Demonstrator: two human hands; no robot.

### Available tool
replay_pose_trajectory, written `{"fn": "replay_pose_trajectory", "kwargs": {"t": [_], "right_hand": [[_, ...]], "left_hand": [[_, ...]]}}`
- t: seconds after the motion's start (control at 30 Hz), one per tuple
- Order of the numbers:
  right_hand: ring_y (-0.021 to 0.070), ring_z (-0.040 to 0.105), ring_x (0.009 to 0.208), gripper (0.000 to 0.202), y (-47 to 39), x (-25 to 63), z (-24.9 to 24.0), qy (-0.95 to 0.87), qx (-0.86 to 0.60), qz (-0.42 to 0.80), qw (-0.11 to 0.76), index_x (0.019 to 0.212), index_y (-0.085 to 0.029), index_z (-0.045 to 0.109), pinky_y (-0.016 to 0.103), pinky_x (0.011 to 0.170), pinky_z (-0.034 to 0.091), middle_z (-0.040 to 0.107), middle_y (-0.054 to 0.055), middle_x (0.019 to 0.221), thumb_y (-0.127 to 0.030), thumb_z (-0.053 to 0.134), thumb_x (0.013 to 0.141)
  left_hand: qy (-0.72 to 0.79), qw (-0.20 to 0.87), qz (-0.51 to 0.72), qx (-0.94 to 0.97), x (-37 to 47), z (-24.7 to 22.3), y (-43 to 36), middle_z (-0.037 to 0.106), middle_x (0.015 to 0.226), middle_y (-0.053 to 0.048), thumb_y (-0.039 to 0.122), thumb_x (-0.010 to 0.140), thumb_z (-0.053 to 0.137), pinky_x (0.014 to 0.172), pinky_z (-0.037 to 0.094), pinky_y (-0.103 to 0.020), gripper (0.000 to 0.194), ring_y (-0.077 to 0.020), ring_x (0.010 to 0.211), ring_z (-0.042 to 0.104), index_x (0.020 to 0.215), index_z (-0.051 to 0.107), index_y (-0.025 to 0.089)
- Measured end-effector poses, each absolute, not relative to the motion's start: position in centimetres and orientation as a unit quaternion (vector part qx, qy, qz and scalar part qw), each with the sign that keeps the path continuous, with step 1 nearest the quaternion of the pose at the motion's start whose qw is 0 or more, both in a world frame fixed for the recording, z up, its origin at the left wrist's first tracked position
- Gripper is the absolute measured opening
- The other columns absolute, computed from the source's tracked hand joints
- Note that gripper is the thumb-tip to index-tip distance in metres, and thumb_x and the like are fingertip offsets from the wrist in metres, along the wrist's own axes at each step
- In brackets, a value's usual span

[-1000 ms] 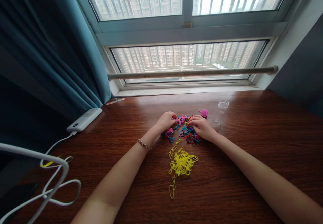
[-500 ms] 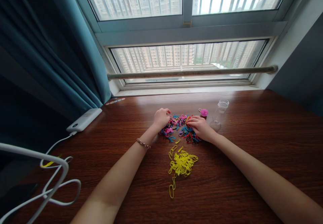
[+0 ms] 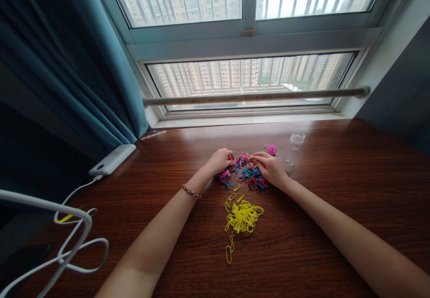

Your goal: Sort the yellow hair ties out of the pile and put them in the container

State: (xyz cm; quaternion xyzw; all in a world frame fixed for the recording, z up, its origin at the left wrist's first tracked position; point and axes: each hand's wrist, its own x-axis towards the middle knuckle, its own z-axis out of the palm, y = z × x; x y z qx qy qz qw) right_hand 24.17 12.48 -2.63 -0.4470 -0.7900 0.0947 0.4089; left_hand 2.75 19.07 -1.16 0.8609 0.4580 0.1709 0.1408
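Note:
A mixed heap of small coloured rubber bands (image 3: pixel 244 172), pink, blue and dark red, lies on the brown wooden desk (image 3: pixel 336 190). My left hand (image 3: pixel 220 160) rests on the heap's left side with its fingers curled into the bands. My right hand (image 3: pixel 271 168) lies on the heap's right side, fingertips down among the bands. Whether either hand pinches a band is too small to tell. Closer to me sits a separate pile of yellow rubber bands (image 3: pixel 242 217), with a few stray yellow ones around it.
A pink lid (image 3: pixel 271 149) and a clear plastic jar on its side (image 3: pixel 292 152) lie just right of the heap. A white power bank (image 3: pixel 112 159) with a white cable (image 3: pixel 75 226) sits at the left by the teal curtain (image 3: pixel 60 65). The window sill runs behind.
My left hand shifted left off the heap half a second ago and has come back onto its left side. My right hand has slid slightly toward the pink lid.

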Motion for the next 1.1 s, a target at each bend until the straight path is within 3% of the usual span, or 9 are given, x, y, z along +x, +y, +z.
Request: {"fn": "replay_pose_trajectory", "kwargs": {"t": [0.2, 0.43, 0.57, 0.67, 0.77, 0.87, 0.97, 1.1], "right_hand": [[0.0189, 0.063, 0.078, 0.017, 12.6, 24.4, -2.4, -0.661, -0.490, 0.232, 0.519, 0.083, -0.018, 0.067, 0.034, 0.076, 0.050, 0.068, 0.005, 0.082, -0.029, 0.057, 0.075], [0.0173, 0.063, 0.070, 0.024, 12.8, 24.5, -2.6, -0.599, -0.498, 0.310, 0.545, 0.076, -0.017, 0.058, 0.031, 0.067, 0.052, 0.065, 0.003, 0.073, -0.036, 0.067, 0.065], [0.0164, 0.064, 0.066, 0.030, 12.3, 24.0, -1.9, -0.581, -0.462, 0.384, 0.550, 0.082, -0.016, 0.059, 0.030, 0.063, 0.052, 0.065, 0.003, 0.072, -0.039, 0.068, 0.064], [0.0140, 0.061, 0.055, 0.028, 11.8, 23.6, -1.1, -0.580, -0.452, 0.426, 0.527, 0.076, -0.015, 0.062, 0.026, 0.054, 0.050, 0.064, 0.002, 0.061, -0.040, 0.068, 0.065], [0.0104, 0.054, 0.042, 0.027, 11.2, 23.2, -0.2, -0.606, -0.426, 0.480, 0.470, 0.071, -0.014, 0.063, 0.021, 0.043, 0.044, 0.058, -0.001, 0.047, -0.040, 0.067, 0.066], [0.0081, 0.050, 0.037, 0.025, 10.4, 22.7, 0.7, -0.645, -0.375, 0.560, 0.360, 0.068, -0.014, 0.063, 0.018, 0.038, 0.039, 0.057, -0.003, 0.044, -0.038, 0.068, 0.065], [0.0082, 0.053, 0.040, 0.024, 9.3, 22.4, 1.4, -0.663, -0.311, 0.644, 0.222, 0.068, -0.013, 0.065, 0.018, 0.040, 0.041, 0.059, -0.003, 0.048, -0.036, 0.069, 0.063], [0.0110, 0.061, 0.052, 0.031, 8.3, 22.1, 2.0, -0.667, -0.235, 0.705, 0.054, 0.083, -0.013, 0.068, 0.019, 0.050, 0.048, 0.066, 0.001, 0.064, -0.035, 0.071, 0.061]], "left_hand": [[0.469, 0.144, 0.189, 0.851, 2.7, -1.1, 19.2, 0.061, 0.073, -0.004, 0.016, 0.067, 0.057, 0.068, 0.044, -0.024, 0.008, -0.0146, 0.071, 0.056, 0.068, 0.064, 0.016], [0.491, 0.151, 0.241, 0.824, 2.8, -0.8, 19.3, 0.064, 0.075, -0.004, 0.023, 0.074, 0.052, 0.064, 0.044, -0.024, 0.012, -0.0142, 0.069, 0.058, 0.077, 0.061, 0.015], [0.490, 0.167, 0.288, 0.805, 2.8, -0.6, 19.3, 0.065, 0.072, -0.003, 0.025, 0.073, 0.055, 0.063, 0.043, -0.023, 0.012, -0.0133, 0.066, 0.057, 0.074, 0.061, 0.015], [0.482, 0.200, 0.309, 0.795, 2.7, -0.6, 19.4, 0.066, 0.074, -0.003, 0.026, 0.071, 0.058, 0.064, 0.045, -0.022, 0.014, -0.0124, 0.067, 0.058, 0.077, 0.062, 0.014], [0.485, 0.216, 0.309, 0.789, 2.6, -0.7, 19.5, 0.067, 0.075, -0.003, 0.025, 0.071, 0.058, 0.063, 0.045, -0.022, 0.017, -0.0120, 0.065, 0.058, 0.083, 0.065, 0.014], [0.494, 0.200, 0.299, 0.792, 2.6, -0.9, 19.7, 0.068, 0.076, -0.004, 0.026, 0.071, 0.058, 0.063, 0.045, -0.023, 0.018, -0.0128, 0.065, 0.058, 0.082, 0.067, 0.015], [0.499, 0.181, 0.289, 0.797, 2.5, -0.9, 19.8, 0.068, 0.078, -0.005, 0.028, 0.072, 0.057, 0.065, 0.045, -0.023, 0.019, -0.0137, 0.067, 0.058, 0.081, 0.068, 0.015], [0.495, 0.175, 0.280, 0.804, 2.5, -0.8, 19.7, 0.068, 0.077, -0.004, 0.029, 0.073, 0.056, 0.065, 0.044, -0.024, 0.021, -0.0138, 0.068, 0.058, 0.084, 0.067, 0.015]]}}
